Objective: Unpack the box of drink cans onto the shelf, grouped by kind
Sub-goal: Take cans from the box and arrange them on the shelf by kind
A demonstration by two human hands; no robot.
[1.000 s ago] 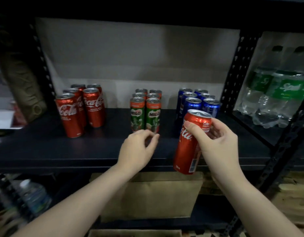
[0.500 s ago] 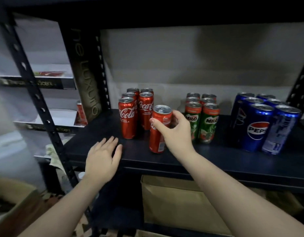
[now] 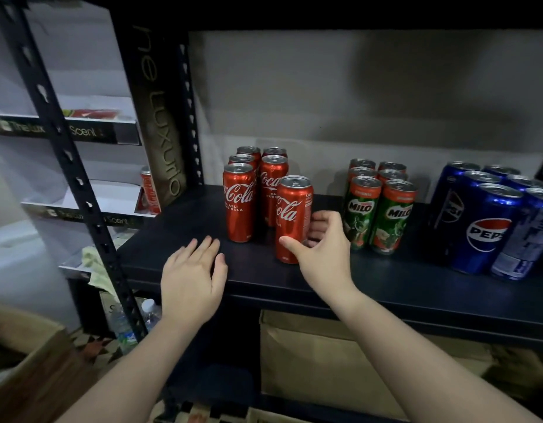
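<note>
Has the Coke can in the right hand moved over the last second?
Yes. The Coke can went from mid-air near the Pepsi cans leftward, past the Milo cans, and now stands on the shelf beside the Coke group.

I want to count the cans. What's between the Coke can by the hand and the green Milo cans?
In the head view, only the right hand, its fingers curled behind the Coke can. No can stands before the Milo cans.

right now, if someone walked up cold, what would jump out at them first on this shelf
Three tidy clusters of cans on the dark shelf: red cola cans at left, green Milo cans in the middle, blue Pepsi cans at right. In front, the right hand curls around a lone cola can standing just ahead of the red group, while the left hand lies flat and open on the shelf edge.
</note>
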